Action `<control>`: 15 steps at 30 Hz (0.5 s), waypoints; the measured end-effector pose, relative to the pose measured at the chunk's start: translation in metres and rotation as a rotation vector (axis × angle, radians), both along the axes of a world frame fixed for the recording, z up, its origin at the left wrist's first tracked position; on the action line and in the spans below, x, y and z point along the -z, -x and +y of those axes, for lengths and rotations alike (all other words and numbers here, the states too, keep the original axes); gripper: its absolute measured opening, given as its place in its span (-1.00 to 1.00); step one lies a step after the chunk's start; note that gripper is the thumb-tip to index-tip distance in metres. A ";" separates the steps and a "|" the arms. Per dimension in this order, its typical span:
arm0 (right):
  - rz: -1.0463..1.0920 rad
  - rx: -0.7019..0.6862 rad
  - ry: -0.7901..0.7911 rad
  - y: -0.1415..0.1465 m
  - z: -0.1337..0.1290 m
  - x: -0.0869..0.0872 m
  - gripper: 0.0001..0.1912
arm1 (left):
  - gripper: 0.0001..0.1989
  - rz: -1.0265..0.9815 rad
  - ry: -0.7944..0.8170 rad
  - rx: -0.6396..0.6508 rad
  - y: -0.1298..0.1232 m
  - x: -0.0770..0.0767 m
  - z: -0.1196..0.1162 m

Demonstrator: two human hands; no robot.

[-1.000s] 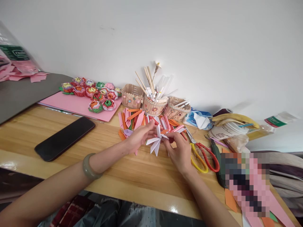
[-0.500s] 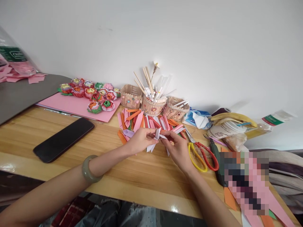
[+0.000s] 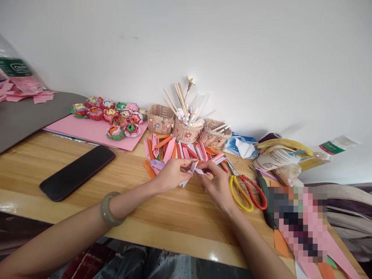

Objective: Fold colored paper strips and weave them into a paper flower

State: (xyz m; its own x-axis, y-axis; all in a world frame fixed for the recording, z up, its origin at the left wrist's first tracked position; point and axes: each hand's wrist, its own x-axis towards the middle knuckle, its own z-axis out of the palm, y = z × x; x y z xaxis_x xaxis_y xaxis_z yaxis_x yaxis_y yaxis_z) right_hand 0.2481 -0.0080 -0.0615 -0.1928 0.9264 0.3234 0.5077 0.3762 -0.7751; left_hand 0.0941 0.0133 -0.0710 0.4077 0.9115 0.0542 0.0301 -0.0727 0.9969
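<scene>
Between my hands is a small folded piece of white-lilac paper (image 3: 194, 166), held above the front of a pile of folded paper strips (image 3: 168, 149) in pink, orange, red and lilac. My left hand (image 3: 174, 172) pinches its left side with thumb and forefinger; a ring and a jade-green bangle are on this arm. My right hand (image 3: 216, 184) grips the right side, fingers bent and close to the left fingertips. The fingers partly cover the paper, so its full shape is hidden. Scissors (image 3: 244, 192) with yellow and red handles lie just right of my right hand.
Decorated baskets (image 3: 188, 131) with sticks stand along the wall. Folded paper flowers (image 3: 114, 121) rest on pink sheets (image 3: 78, 128) at the left, behind a black phone (image 3: 77, 172). A tissue pack (image 3: 240, 145), lidded cup (image 3: 271, 159), banana peel (image 3: 285, 145) and bottle (image 3: 327, 149) crowd the right.
The folded paper has turned slightly between my fingertips, and my hands have come a little closer together. Both hands keep hold of it; the things around have not been moved.
</scene>
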 end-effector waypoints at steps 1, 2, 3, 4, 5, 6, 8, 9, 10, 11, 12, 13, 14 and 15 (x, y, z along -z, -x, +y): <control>-0.019 -0.010 -0.010 0.000 0.000 -0.001 -0.92 | -0.57 -0.005 -0.003 0.009 0.000 0.001 0.000; -0.047 -0.023 -0.019 0.000 -0.001 -0.002 -0.89 | -0.55 -0.008 -0.011 0.019 0.000 0.001 -0.001; -0.079 -0.035 -0.028 0.001 -0.001 -0.003 -0.87 | -0.54 -0.010 -0.024 0.029 0.000 0.002 -0.001; -0.107 -0.044 -0.038 0.001 -0.001 -0.004 -0.84 | -0.53 -0.011 -0.038 0.040 0.000 0.003 -0.002; -0.130 -0.050 -0.049 0.001 -0.001 -0.004 -0.83 | -0.53 -0.014 -0.047 0.050 0.000 0.004 -0.002; -0.148 -0.057 -0.062 0.001 -0.002 -0.003 -0.82 | -0.53 -0.015 -0.047 0.056 0.000 0.005 -0.002; -0.173 -0.061 -0.100 0.001 -0.002 0.000 -0.82 | -0.53 -0.018 -0.020 0.041 -0.001 0.006 -0.001; -0.186 -0.059 -0.123 0.001 -0.002 0.002 -0.82 | -0.51 -0.019 0.001 0.023 -0.001 0.006 -0.001; -0.198 -0.054 -0.147 0.000 -0.002 0.004 -0.81 | -0.50 -0.021 0.022 0.002 -0.001 0.006 -0.001; -0.210 -0.043 -0.170 0.000 -0.002 0.006 -0.81 | -0.49 -0.023 0.038 -0.017 -0.001 0.006 0.000; -0.221 -0.028 -0.192 0.000 -0.002 0.008 -0.80 | -0.48 -0.027 0.047 -0.028 -0.002 0.006 0.000; -0.233 -0.012 -0.212 -0.001 -0.002 0.010 -0.79 | -0.50 -0.039 0.054 -0.030 -0.002 0.005 0.000; -0.246 0.007 -0.229 -0.001 -0.003 0.011 -0.78 | -0.52 -0.062 0.060 -0.027 -0.002 0.005 0.000; -0.262 0.025 -0.242 -0.001 -0.003 0.012 -0.78 | -0.55 -0.095 0.070 -0.024 -0.002 0.004 0.000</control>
State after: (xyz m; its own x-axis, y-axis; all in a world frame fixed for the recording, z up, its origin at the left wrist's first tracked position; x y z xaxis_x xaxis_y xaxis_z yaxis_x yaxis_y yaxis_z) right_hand 0.2493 -0.0108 -0.0732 -0.2768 0.8345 0.4765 0.6885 0.5181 -0.5075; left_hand 0.0960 0.0136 -0.0755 0.3819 0.9238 0.0274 -0.0640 -0.0032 0.9979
